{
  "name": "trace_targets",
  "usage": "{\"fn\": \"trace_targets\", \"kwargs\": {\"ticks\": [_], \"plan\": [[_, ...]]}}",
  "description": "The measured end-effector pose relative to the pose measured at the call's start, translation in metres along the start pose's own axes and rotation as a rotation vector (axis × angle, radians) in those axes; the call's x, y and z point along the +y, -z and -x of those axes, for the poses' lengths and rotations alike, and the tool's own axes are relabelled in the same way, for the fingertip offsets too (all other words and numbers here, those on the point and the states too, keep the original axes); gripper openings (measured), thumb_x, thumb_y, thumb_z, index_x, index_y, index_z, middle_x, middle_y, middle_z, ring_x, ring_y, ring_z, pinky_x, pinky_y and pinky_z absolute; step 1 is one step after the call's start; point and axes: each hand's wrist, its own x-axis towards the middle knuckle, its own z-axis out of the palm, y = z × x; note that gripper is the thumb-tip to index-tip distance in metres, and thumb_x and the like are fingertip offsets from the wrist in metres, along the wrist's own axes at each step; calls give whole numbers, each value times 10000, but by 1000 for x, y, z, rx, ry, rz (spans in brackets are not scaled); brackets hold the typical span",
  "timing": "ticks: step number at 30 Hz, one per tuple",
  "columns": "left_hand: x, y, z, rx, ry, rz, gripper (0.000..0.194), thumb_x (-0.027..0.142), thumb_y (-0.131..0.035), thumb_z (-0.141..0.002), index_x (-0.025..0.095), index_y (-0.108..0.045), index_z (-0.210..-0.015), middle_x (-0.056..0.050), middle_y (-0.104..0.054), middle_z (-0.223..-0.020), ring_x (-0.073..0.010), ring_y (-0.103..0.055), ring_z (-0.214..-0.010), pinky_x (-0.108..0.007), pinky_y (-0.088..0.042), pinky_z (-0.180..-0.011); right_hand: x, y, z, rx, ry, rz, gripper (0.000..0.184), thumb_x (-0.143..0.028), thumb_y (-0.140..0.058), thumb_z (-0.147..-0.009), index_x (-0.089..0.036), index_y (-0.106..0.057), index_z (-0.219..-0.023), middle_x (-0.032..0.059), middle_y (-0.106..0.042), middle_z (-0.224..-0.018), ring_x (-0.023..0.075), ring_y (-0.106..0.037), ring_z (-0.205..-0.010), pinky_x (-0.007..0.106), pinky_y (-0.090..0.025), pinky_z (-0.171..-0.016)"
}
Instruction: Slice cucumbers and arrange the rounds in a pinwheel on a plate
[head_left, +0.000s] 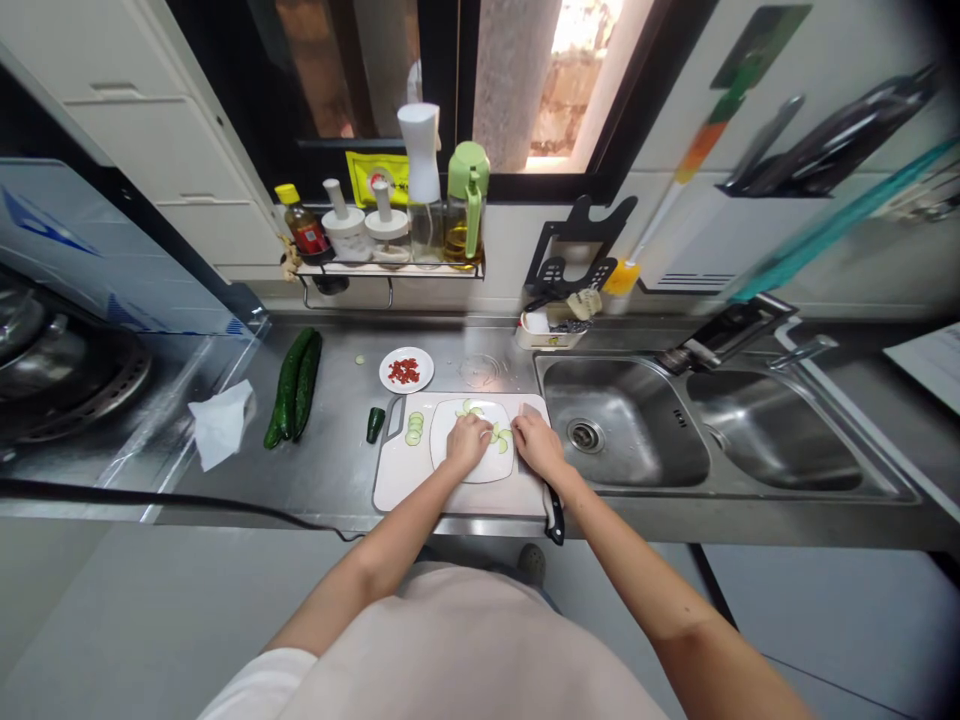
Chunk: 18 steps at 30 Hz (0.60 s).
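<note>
A white square plate (480, 467) lies on the cutting board (397, 490), with thin pale green cucumber slices (501, 440) arranged in curved groups on it. My left hand (469, 442) is over the middle of the plate, fingertips pinched together at a cucumber slice. At the plate's right edge is my right hand (537, 442), its fingers drawn together; what they hold, if anything, is too small to make out. A knife (554, 522) lies beneath my right wrist, its black handle past the board's front edge. More cucumber rounds (414, 428) overlap in a row on the board's left side.
Left of the board are a cut cucumber end (376, 425), whole cucumbers (293, 388) and a crumpled white paper (222, 424). Behind stands a small plate (388, 372) of chopped red pieces. The double sink (626, 480) is on the right; a seasoning rack (442, 272) hangs behind.
</note>
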Motion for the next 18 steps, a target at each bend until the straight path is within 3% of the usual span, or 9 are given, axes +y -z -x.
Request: {"fn": "trace_targets", "kwargs": {"ticks": [7,18], "plan": [[-4,-3,4,-72,-296,-125,337,160,-452,-885,277,-633,-1144,-49,-595,-1148,-202,-460,-1066,-303,-446,-880,-9,-16,18,61,184,82,325,-187,-393,-901,-200,-628,-1126,117,-579,-1135,250,-429,-1013,352,-342,-826],[-11,-5,5,-89,-419,-196,397,137,-435,-878,267,-575,-1227,-54,-608,-1193,-210,-484,-1036,-319,-450,-861,-12,-26,23,37,223,92,351,-208,-420,-894,-193,-612,-1187,113,-556,-1250,269,-409,-1063,373,-334,-865]]}}
